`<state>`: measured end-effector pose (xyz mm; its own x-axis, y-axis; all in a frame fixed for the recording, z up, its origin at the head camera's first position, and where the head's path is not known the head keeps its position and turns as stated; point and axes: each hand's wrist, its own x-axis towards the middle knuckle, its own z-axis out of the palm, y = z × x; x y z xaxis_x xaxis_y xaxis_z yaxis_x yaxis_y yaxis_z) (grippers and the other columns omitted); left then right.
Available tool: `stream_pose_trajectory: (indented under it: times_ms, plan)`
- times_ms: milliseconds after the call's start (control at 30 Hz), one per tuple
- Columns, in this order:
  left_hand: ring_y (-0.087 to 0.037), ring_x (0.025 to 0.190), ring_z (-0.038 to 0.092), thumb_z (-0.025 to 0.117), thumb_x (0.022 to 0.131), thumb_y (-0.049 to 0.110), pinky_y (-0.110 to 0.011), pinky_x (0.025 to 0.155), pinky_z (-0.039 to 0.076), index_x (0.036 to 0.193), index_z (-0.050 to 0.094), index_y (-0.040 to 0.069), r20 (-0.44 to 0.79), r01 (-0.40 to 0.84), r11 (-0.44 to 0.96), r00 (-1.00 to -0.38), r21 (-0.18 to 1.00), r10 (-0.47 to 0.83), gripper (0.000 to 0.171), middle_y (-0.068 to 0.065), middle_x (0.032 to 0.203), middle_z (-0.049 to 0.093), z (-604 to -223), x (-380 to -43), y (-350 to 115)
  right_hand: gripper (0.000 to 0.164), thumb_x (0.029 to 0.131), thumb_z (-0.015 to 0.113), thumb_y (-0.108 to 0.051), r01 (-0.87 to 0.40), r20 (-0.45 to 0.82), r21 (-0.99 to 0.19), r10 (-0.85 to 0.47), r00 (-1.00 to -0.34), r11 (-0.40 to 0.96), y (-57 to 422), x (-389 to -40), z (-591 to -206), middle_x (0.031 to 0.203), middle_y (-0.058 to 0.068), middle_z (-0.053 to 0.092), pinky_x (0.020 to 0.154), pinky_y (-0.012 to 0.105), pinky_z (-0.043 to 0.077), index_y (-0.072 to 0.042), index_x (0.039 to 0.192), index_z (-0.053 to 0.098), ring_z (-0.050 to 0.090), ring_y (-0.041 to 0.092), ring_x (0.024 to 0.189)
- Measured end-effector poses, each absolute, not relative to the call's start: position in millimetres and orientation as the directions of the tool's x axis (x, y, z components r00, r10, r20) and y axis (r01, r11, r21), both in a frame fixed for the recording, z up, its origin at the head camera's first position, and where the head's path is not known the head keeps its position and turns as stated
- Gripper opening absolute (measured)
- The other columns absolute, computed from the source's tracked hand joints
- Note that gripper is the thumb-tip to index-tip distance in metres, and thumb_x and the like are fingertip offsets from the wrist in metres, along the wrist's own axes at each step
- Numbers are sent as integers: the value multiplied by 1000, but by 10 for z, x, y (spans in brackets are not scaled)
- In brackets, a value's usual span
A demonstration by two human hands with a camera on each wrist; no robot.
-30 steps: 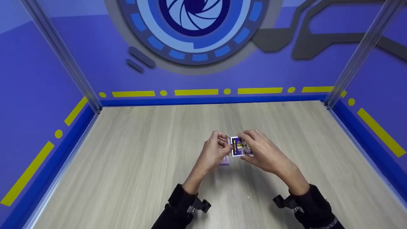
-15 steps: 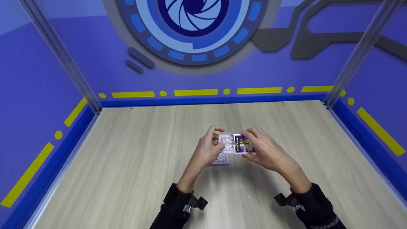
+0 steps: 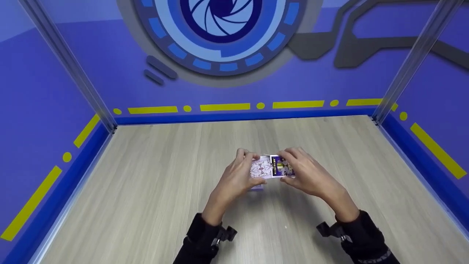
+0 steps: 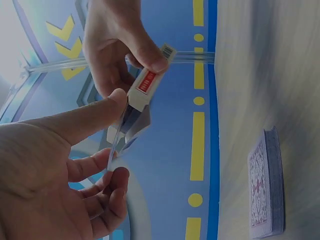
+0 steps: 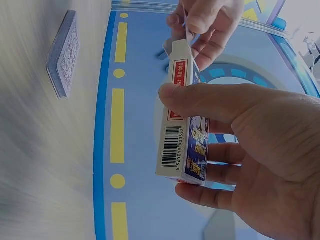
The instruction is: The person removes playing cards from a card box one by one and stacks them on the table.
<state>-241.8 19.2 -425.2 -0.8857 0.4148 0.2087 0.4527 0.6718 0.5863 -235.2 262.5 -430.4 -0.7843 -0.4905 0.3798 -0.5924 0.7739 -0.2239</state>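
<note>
My right hand (image 3: pixel 309 176) grips a small playing-card box (image 3: pixel 280 167) by its long edges, thumb on the white side with the barcode (image 5: pixel 172 145). Its left end is open, and loose flaps (image 4: pixel 139 124) stand out there in the left wrist view. At that opening, my left hand (image 3: pixel 234 176) holds a thin patterned playing card (image 3: pixel 261 168) between thumb and fingers. Whether more than one card is held, or how far it reaches into the box, I cannot tell. Below lies a deck of cards (image 4: pixel 266 187) on the table, mostly hidden by the left hand in the head view.
The wood-grain table (image 3: pixel 165 183) is bounded by blue-purple panels (image 3: pixel 220 93) at the back and both sides. Metal posts (image 3: pixel 88 88) rise at the back corners. Both hands are above the table, apart from the deck.
The left hand has moved slightly left from the box's open end, and the patterned card has come into view. Its grip has shifted to the card's near and far edges. The right hand hardly moved.
</note>
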Motion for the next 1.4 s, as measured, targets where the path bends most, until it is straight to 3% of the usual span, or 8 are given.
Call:
stream_pose_trajectory:
  times_ms: [200,300,600,833,1400]
  plan:
    - [-21,106,55,89,81,38,-38,90,49,139,59,10,302,560,777,-823,287,481,71,-6,119,56,-4279,-2406,201,72,76,94,-16,-600,390,-202,-499,-774,774,2617,-2346,-4324,127,17,60,96,50,51,-1,137,59,58,32,116]
    - [-22,110,54,87,83,39,-39,93,48,141,59,11,319,582,787,-800,204,508,70,-7,121,57,-4257,-2403,179,72,77,93,-16,-597,387,-212,-495,-778,774,2631,-2345,-4317,129,17,60,97,50,51,-1,138,58,58,32,117]
    - [-27,123,51,83,88,27,-44,107,43,145,56,4,300,562,763,-824,320,481,66,-11,132,56,-4097,-2420,-48,67,82,85,-10,-562,403,-244,-444,-800,790,2766,-2367,-4258,132,22,55,91,51,51,3,140,55,56,36,115]
    - [-31,133,49,82,89,21,-46,112,40,148,52,0,208,496,783,-868,375,450,69,-15,141,53,-4157,-2525,-176,65,85,83,-10,-499,355,-301,-390,-849,812,2923,-2368,-4191,132,23,54,87,49,51,4,141,53,56,34,110]
    - [-30,122,54,82,86,14,-46,108,44,144,55,-3,45,436,816,-890,379,455,67,-16,132,55,-4558,-2666,-5,68,85,85,-15,-438,327,-343,-332,-885,831,3034,-2344,-4111,131,21,54,85,48,52,2,143,52,54,32,109]
